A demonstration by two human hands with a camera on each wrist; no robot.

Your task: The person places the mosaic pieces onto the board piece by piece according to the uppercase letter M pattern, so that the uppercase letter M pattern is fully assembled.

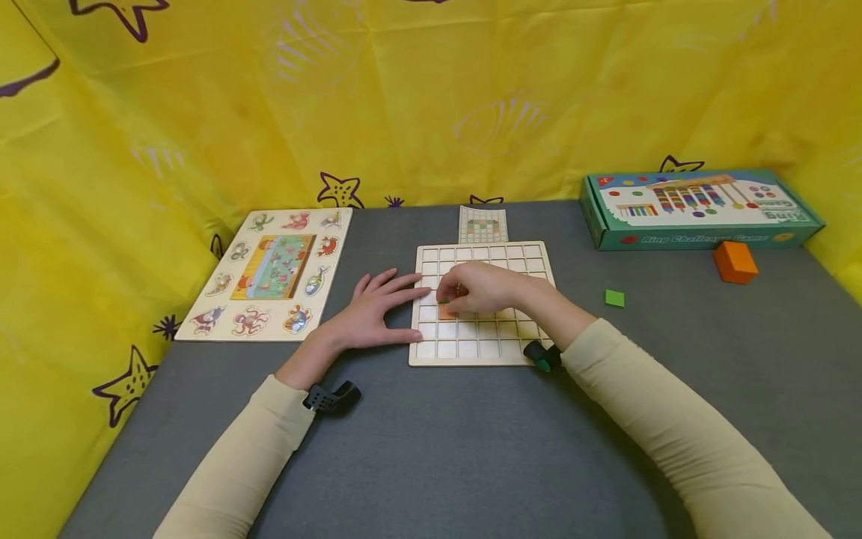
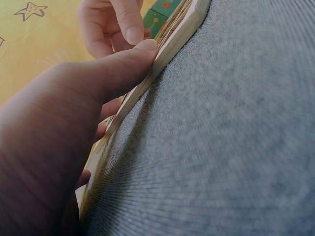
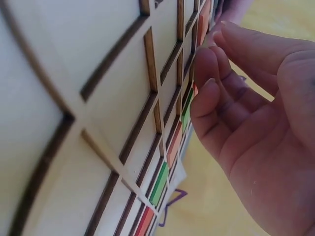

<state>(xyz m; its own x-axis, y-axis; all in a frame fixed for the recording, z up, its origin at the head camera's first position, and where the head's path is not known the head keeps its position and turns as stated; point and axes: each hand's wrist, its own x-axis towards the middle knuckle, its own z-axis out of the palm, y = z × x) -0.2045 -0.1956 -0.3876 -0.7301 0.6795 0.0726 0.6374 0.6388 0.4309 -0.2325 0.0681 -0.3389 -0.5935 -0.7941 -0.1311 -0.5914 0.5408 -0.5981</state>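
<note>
A wooden grid board [image 1: 431, 349] of square cells lies mid-table. My left hand [image 1: 377, 311] rests flat with spread, straight fingers at its left edge, and the thumb [image 2: 123, 66] presses along the rim in the left wrist view. Over the board's left half is my right hand [image 1: 481, 288], fingers bent and thumb close to an orange tile [image 1: 447, 311] set in a cell. No tile shows between its fingers [image 3: 206, 64] in the right wrist view. A green tile [image 3: 158, 183] and a red tile [image 3: 144, 221] sit in cells there; the head view hides them.
A small pattern card [image 1: 483, 224] lies behind the board. One loose green tile [image 1: 614, 298] is to the right. Farther right stand an orange block [image 1: 735, 263] and a green game box [image 1: 700, 209]. An animal puzzle board [image 1: 215, 322] lies at left.
</note>
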